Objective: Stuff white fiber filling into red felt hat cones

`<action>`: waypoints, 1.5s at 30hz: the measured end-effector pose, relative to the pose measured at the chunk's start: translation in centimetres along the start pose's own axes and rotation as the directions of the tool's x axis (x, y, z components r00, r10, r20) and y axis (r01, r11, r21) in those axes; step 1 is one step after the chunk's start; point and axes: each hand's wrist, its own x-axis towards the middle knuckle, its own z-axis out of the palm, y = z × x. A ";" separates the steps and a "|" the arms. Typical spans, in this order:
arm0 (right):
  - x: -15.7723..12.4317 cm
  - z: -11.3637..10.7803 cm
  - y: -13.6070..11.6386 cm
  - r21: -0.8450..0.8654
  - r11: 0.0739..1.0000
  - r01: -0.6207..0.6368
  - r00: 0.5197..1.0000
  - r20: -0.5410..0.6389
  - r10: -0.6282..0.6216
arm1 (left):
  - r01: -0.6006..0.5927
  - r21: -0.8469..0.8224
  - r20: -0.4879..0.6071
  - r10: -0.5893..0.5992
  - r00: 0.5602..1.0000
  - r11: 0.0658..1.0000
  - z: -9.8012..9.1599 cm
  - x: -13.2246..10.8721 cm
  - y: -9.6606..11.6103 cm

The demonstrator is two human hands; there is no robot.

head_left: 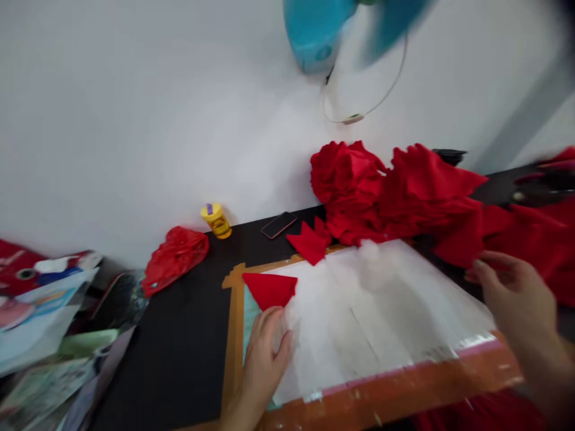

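Note:
My left hand (266,353) rests at the left edge of a white sheet (336,323) with its thumb apart from the fingers. Its fingertips are at the lower point of a red triangular fabric piece (269,287) lying flat there. On the right, my right hand (516,293) pinches a red piece of fabric (458,236) between thumb and fingers, beside the heap. That hand is slightly blurred. A small red pointed scrap (309,242) lies at the sheet's back edge.
Heaped red fabric (359,185) fills the back right of the black table (179,353). Brown tape (229,347) borders the sheet. A phone (279,225), a yellow container (216,221) and a red plastic bag (175,257) stand at the back left. Papers (49,317) lie far left.

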 end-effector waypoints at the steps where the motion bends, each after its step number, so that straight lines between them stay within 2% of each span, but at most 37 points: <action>1: -1.4 1.1 -0.8 0.034 0.999 0.008 0.998 0.061 -0.010 | -0.005 0.040 -0.041 0.007 0.999 0.999 -0.2 0.7 -0.5; 2: -2.8 2.3 -1.6 0.070 0.997 0.045 0.985 0.162 -0.056 | -0.009 0.080 -0.073 0.015 0.997 0.997 -0.3 1.4 -0.9; 3: -4.0 3.7 -2.6 0.104 0.988 0.111 0.952 0.275 -0.136 | -0.014 0.114 -0.089 0.025 0.996 0.993 -0.4 2.3 -1.4; 4: -4.9 5.2 -3.4 0.129 0.972 0.196 0.912 0.341 -0.229 | -0.009 0.141 -0.082 0.021 0.996 0.990 -0.3 3.2 -1.8; 6: -5.6 7.9 -4.7 0.134 0.926 0.353 0.851 0.366 -0.377 | 0.041 0.158 -0.047 -0.034 0.998 0.987 0.0 4.9 -2.6; 8: -4.7 10.0 -5.0 0.055 0.897 0.438 0.851 0.297 -0.434 | 0.093 0.127 -0.020 -0.091 0.996 0.987 0.2 6.1 -3.2; 10: -3.3 11.1 -4.5 -0.040 0.894 0.447 0.871 0.249 -0.424 | 0.122 0.068 -0.016 -0.122 0.992 0.990 0.0 6.8 -3.9; 14: -1.3 11.1 -2.6 -0.058 0.901 0.431 0.871 0.287 -0.398 | 0.176 -0.080 -0.044 -0.180 0.983 0.981 -2.3 7.3 -5.0; 15: -1.1 10.9 -2.3 -0.051 0.904 0.425 0.872 0.293 -0.393 | 0.190 -0.114 -0.077 -0.200 0.977 0.975 -3.2 7.4 -5.0; 17: -1.1 10.5 -2.0 -0.051 0.910 0.412 0.874 0.306 -0.378 | 0.201 -0.172 -0.212 -0.235 0.949 0.964 -5.2 7.7 -4.3; 18: -1.2 10.3 -2.0 -0.061 0.911 0.407 0.870 0.329 -0.367 | 0.197 -0.201 -0.317 -0.254 0.914 0.959 -6.1 7.7 -3.6; 19: -1.4 10.1 -2.0 -0.078 0.909 0.409 0.859 0.368 -0.355 | 0.163 -0.257 -0.456 -0.269 0.848 0.952 -6.7 7.7 -2.6; 20: -1.6 9.9 -2.1 -0.103 0.904 0.415 0.843 0.416 -0.340 | 0.108 -0.278 -0.539 -0.248 0.805 0.955 -7.2 7.5 -1.4; 21: -1.9 9.7 -2.1 -0.133 0.897 0.422 0.829 0.458 -0.322 | 0.054 -0.262 -0.567 -0.199 0.799 0.964 -7.3 7.1 -0.2; 22: -2.3 9.5 -2.2 -0.171 0.889 0.425 0.825 0.478 -0.302 | 0.015 -0.220 -0.561 -0.139 0.816 0.975 -7.0 6.6 1.1; 23: -2.9 9.2 -2.3 -0.212 0.880 0.426 0.832 0.474 -0.289 | -0.027 -0.172 -0.511 -0.065 0.857 0.985 -6.3 5.9 2.2; 25: -4.2 8.7 -2.3 -0.266 0.857 0.441 0.853 0.420 -0.309 | -0.171 -0.109 -0.290 0.134 0.948 0.979 -4.0 4.4 3.8; 26: -4.8 8.5 -2.2 -0.267 0.842 0.469 0.847 0.406 -0.343 | -0.211 -0.121 -0.182 0.188 0.965 0.970 -2.5 3.7 4.2; 28: -5.8 8.3 -2.0 -0.228 0.807 0.545 0.796 0.445 -0.412 | -0.209 -0.152 -0.021 0.208 0.978 0.966 0.4 2.7 4.0; 30: -6.2 8.5 -1.7 -0.168 0.808 0.565 0.749 0.515 -0.417 | -0.130 -0.158 0.076 0.143 0.987 0.979 2.5 2.2 3.1; 31: -6.1 8.7 -1.6 -0.144 0.827 0.543 0.745 0.538 -0.395 | -0.088 -0.155 0.108 0.106 0.989 0.984 3.2 2.1 2.6; 34: -5.6 8.6 -2.1 -0.054 0.918 0.392 0.795 0.523 -0.309 | -0.038 -0.133 0.188 0.063 0.980 0.990 3.2 2.1 1.8; 36: -5.4 8.0 -3.1 0.045 0.977 0.210 0.837 0.507 -0.204 | -0.084 -0.124 0.200 0.108 0.974 0.989 2.4 2.1 2.2; 37: -5.4 7.6 -3.8 0.105 0.991 0.085 0.841 0.525 -0.128 | -0.117 -0.127 0.190 0.140 0.972 0.985 2.1 2.3 2.6; 39: -5.9 6.9 -5.3 0.220 0.960 -0.176 0.787 0.617 0.003 | -0.155 -0.152 0.163 0.180 0.970 0.976 2.2 3.0 3.9; 41: -6.9 6.5 -6.8 0.295 0.889 -0.349 0.705 0.708 0.042 | -0.133 -0.192 0.192 0.171 0.966 0.972 3.2 4.3 5.3; 43: -8.0 6.5 -7.8 0.328 0.859 -0.393 0.652 0.758 0.009 | -0.087 -0.220 0.286 0.150 0.946 0.972 5.2 6.2 6.4; 45: -8.8 6.8 -8.2 0.339 0.871 -0.355 0.606 0.793 -0.062 | -0.070 -0.216 0.366 0.147 0.919 0.974 7.3 8.0 6.8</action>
